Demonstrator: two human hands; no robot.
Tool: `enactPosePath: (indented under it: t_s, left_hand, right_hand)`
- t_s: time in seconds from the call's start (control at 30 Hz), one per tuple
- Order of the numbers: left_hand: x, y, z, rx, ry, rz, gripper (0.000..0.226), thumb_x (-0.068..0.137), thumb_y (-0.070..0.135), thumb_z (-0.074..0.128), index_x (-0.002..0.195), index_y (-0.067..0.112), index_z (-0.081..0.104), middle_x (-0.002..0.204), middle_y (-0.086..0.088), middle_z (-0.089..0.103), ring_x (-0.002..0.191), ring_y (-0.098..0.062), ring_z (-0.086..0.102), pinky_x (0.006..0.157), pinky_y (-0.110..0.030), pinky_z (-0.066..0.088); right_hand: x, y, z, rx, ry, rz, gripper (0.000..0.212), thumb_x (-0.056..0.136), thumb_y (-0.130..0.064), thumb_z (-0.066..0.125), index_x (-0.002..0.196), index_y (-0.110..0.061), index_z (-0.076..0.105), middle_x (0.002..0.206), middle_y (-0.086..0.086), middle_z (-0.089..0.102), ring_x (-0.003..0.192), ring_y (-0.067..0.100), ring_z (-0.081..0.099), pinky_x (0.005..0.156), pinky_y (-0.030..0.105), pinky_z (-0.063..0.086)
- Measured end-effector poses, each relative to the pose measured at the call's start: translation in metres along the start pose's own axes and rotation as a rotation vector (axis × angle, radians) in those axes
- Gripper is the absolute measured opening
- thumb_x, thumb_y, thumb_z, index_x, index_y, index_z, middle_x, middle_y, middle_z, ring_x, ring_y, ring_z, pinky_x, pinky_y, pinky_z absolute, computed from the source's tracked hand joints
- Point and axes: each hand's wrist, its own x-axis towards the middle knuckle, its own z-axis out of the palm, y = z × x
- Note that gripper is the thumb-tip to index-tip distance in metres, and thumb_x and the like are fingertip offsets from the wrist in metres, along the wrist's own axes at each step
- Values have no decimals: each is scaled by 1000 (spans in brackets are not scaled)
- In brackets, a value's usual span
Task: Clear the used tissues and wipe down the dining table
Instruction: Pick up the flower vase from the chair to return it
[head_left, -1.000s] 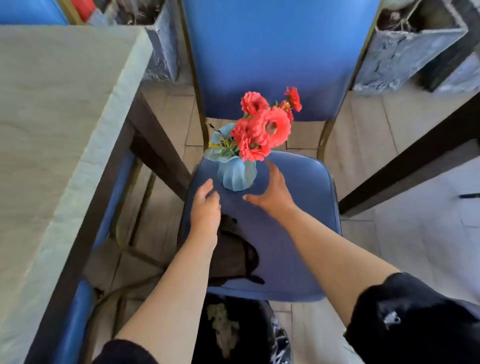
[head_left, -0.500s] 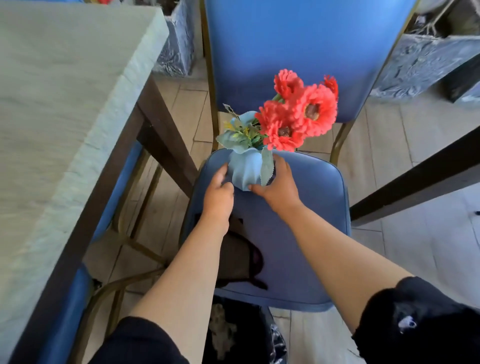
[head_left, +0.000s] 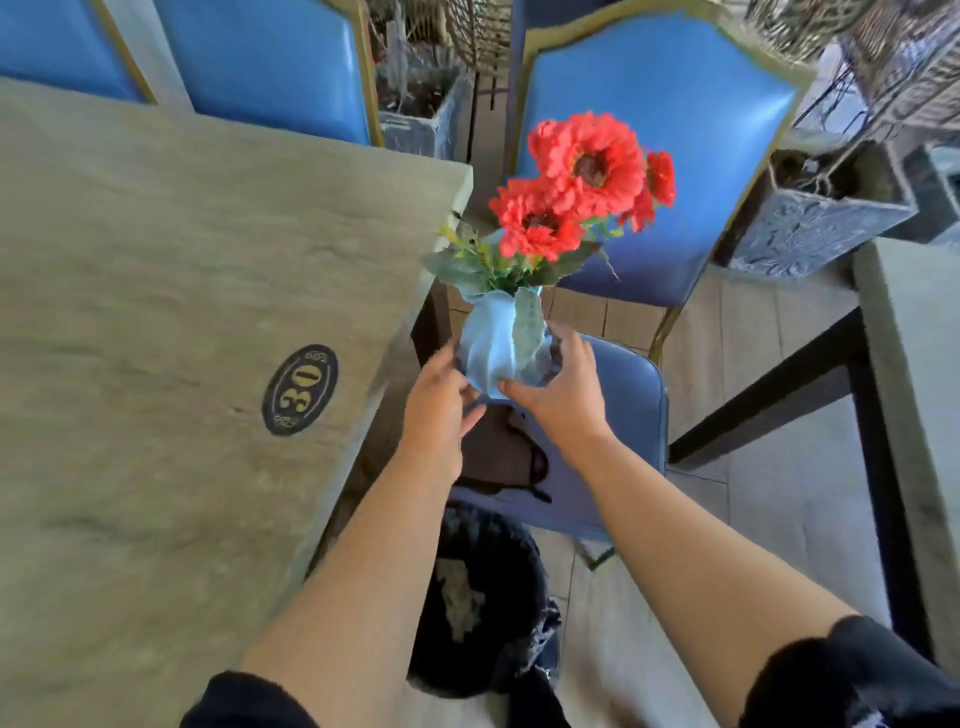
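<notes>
**Vase held in both hands beside the table's right edge**

I have both hands on the pale blue vase (head_left: 498, 348). My left hand (head_left: 436, 410) cups its left side, fingers curled round the body; my right hand (head_left: 563, 395) grips the right side, thumb across the lower front and fingers wrapped behind. The vase stands upright, its red flowers (head_left: 582, 176) and green leaves rising toward the blue chair (head_left: 660, 156) beyond.

The dining table (head_left: 156, 312) lies to my left, and the vase sits just off its right edge, near the far right corner. An oval number plate (head_left: 300, 389) reading 30 is set close to that edge.

Below my hands is the chair's blue seat (head_left: 628, 415) with a dark bag (head_left: 504, 457) on it. A black bin bag (head_left: 483, 597) sits between my forearms, something pale and crumpled inside. Grey planters (head_left: 821, 228) crowd the floor to the right.
</notes>
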Motion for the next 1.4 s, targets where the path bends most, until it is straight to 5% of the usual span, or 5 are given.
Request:
enactPosePath:
  t_s: [0.23,0.4,0.67,1.0,1.4]
  left_hand:
    - [-112,26,-105,37,-23,64,30,95,15,47,101,37,65,80,18,73,87,-10,65,90,-27,49]
    - [-169,36,-191,107,-36,128,29,93,17,46,101,34,68,86,11,71,86,-16,61,85,-31,46]
    - [-202,70,-290,95,8,157,29,93,11,45,84,30,66,58,22,67,82,-19,58,88,-34,44]
    - [-148,122,-389,105,-1,194,40,93,14,46,81,42,72,73,15,69,87,-20,54,77,-29,42]
    - [-101,173,-505,127,43,150,31,93,14,46,96,41,61,92,14,70,96,-15,62,94,-33,46]
  right_hand:
    - [-115,-73,50,23,-2,-57,79,66,-26,84,134,-22,44,127,-3,44,109,14,50,85,24,42]
    - [-188,-113,107,52,-2,-80,82,66,-27,85,136,-22,42,129,-2,43,111,16,52,84,25,43]
    - [-234,-166,188,30,-5,-122,84,64,-36,86,135,-19,44,123,0,50,106,15,51,79,24,41]
    - [-203,-224,299,68,-23,-137,76,63,-35,87,126,-20,46,119,-6,50,104,15,54,85,30,50]
    - [-191,-282,417,56,-43,-99,80,64,-28,87,131,-18,45,117,-9,44,103,13,53,78,22,40]
